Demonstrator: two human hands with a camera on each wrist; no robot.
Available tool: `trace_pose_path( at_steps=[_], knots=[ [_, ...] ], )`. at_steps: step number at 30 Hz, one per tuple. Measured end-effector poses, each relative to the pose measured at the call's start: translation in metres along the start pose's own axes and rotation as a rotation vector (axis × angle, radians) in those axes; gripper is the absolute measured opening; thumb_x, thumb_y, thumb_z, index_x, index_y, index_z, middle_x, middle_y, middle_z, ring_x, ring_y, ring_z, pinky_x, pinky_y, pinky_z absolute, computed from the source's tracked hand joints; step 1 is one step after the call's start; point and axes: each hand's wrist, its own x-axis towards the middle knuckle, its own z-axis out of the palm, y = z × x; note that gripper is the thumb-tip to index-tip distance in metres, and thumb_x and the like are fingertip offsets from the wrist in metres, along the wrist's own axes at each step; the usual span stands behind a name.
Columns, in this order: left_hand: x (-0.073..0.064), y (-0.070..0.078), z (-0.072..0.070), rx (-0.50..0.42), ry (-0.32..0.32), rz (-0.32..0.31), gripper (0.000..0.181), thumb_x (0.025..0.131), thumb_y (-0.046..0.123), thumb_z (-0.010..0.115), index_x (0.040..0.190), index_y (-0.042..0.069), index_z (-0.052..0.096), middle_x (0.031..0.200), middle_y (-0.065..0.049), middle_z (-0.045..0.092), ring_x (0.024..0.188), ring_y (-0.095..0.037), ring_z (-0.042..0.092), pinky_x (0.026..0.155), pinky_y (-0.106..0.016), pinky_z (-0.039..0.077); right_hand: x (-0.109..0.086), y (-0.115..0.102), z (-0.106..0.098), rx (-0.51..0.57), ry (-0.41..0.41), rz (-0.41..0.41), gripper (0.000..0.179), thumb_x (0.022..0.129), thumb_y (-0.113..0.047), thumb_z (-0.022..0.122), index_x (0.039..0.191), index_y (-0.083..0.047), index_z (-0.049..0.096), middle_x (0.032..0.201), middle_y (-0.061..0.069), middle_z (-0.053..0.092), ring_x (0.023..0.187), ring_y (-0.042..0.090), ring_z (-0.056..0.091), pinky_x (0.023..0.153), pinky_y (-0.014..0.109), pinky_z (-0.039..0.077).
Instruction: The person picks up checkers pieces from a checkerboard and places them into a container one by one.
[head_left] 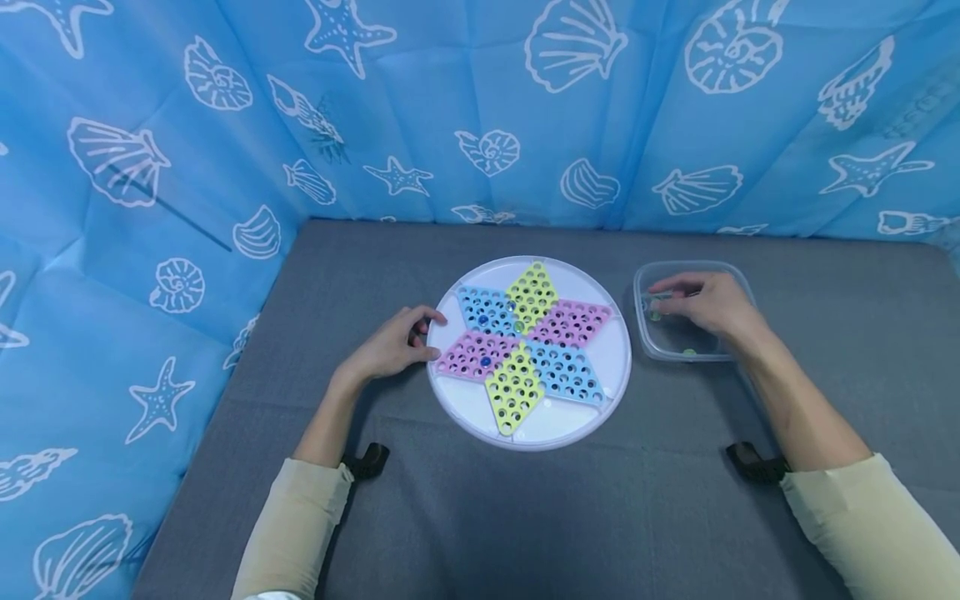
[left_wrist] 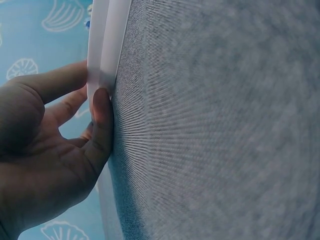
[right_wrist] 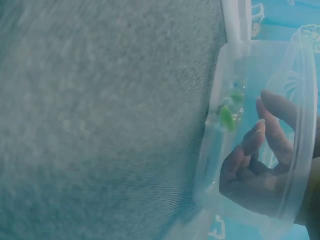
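A round white Chinese checkers board [head_left: 615, 350] lies on the table, its star in pink, blue and yellow. Blue marbles [head_left: 485, 362] and a green marble [head_left: 519, 327] sit in its holes. My left hand [head_left: 397, 342] holds the board's left rim, thumb and fingers set against it; the left wrist view shows that rim [left_wrist: 104, 45] close up. My right hand [head_left: 712, 304] reaches into a clear plastic container [head_left: 645, 337] to the right of the board. In the right wrist view, its bent, parted fingers hover beside green marbles [right_wrist: 227, 117] at the container's bottom, with nothing visible between them.
A grey cloth [head_left: 540, 517] covers the table. Behind and to the left hangs a blue curtain [head_left: 442, 92] with white shells and starfish. The container stands a short gap from the board's right edge. Each wrist wears a black strap [head_left: 367, 461].
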Motion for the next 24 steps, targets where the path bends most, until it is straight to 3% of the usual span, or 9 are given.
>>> trace_pose_path(
  at_steps=[7,12,17,24],
  knots=[
    [0.0,0.0,0.0,-0.001,0.004,0.002,0.045,0.09,0.01,0.072,0.132,0.011,0.055,0.109,-0.013,0.044,0.085,-0.022,0.05,0.076,-0.036,0.041,-0.014,-0.017,0.002,0.05,0.116,-0.094,0.045,0.094,-0.036,0.068,0.129,-0.008,0.062,0.111,0.013,0.059,0.094,0.026,0.052,0.073,0.036,0.042],
    [0.001,0.0,0.0,-0.009,0.009,-0.001,0.045,0.09,0.01,0.073,0.131,0.011,0.055,0.109,-0.013,0.044,0.085,-0.022,0.05,0.076,-0.036,0.041,-0.024,-0.031,0.004,0.043,0.148,-0.169,0.042,0.095,-0.037,0.066,0.126,-0.009,0.064,0.112,0.013,0.062,0.093,0.025,0.056,0.07,0.032,0.045],
    [0.001,0.0,0.0,-0.016,0.008,-0.007,0.046,0.09,0.01,0.073,0.131,0.011,0.055,0.109,-0.012,0.043,0.086,-0.022,0.049,0.076,-0.036,0.041,-0.03,-0.043,0.01,0.059,0.147,-0.232,0.037,0.095,-0.031,0.068,0.124,-0.007,0.064,0.113,0.015,0.064,0.093,0.024,0.058,0.07,0.028,0.046],
    [0.001,0.0,0.0,-0.007,0.008,-0.013,0.046,0.09,0.011,0.073,0.132,0.012,0.055,0.11,-0.012,0.044,0.086,-0.022,0.05,0.076,-0.036,0.041,-0.034,-0.058,0.02,0.102,0.109,-0.26,0.036,0.094,-0.029,0.069,0.123,-0.008,0.065,0.117,0.015,0.064,0.099,0.027,0.059,0.078,0.037,0.045]
  ],
)
